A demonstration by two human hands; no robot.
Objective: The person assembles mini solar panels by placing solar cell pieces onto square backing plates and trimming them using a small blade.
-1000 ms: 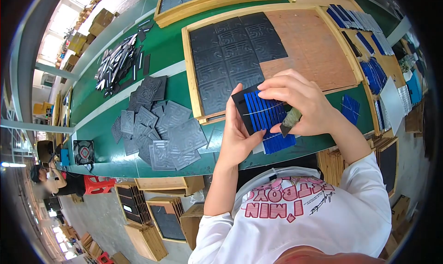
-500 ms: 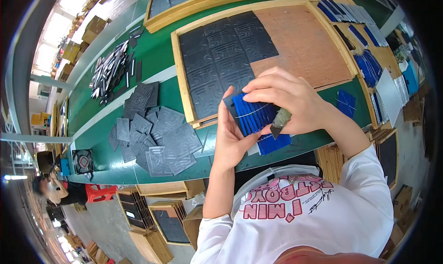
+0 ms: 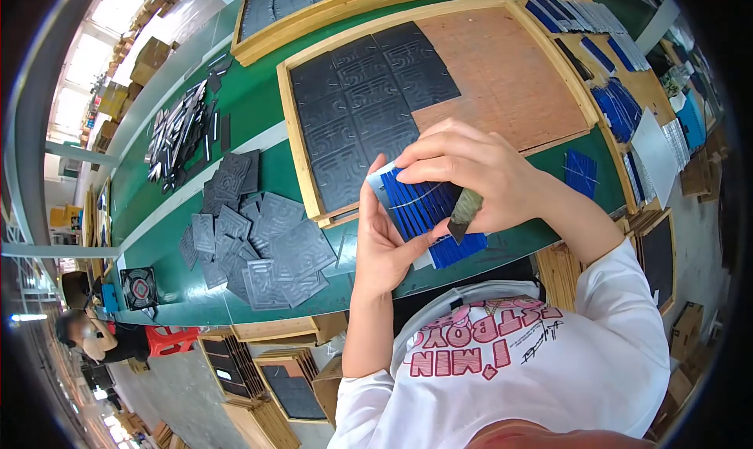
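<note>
My left hand (image 3: 380, 253) supports a tilted bundle of blue strips (image 3: 416, 207) from its left side, thumb along the lower edge. A pale thread-like line crosses the strips, and a white backing shows at their upper left. My right hand (image 3: 482, 163) curls over the bundle's top, its fingertips on the upper edge. In that same hand is a short blade with a greenish wrapped handle (image 3: 467, 207), its dark tip pointing down. Another blue striped piece (image 3: 459, 250) lies just below the bundle, at the table's front edge.
Behind my hands stands a wooden frame (image 3: 302, 147), partly filled with black patterned tiles (image 3: 361, 96). Loose grey tiles (image 3: 271, 245) are piled to the left, with dark strips (image 3: 180, 131) beyond. Blue pieces (image 3: 616, 108) lie on a board at right. A person (image 3: 98, 339) sits far left.
The bundle has turned slightly between my hands, and more of its white backing shows at the upper left. Both hands keep their hold. The whole view has shifted a little.
</note>
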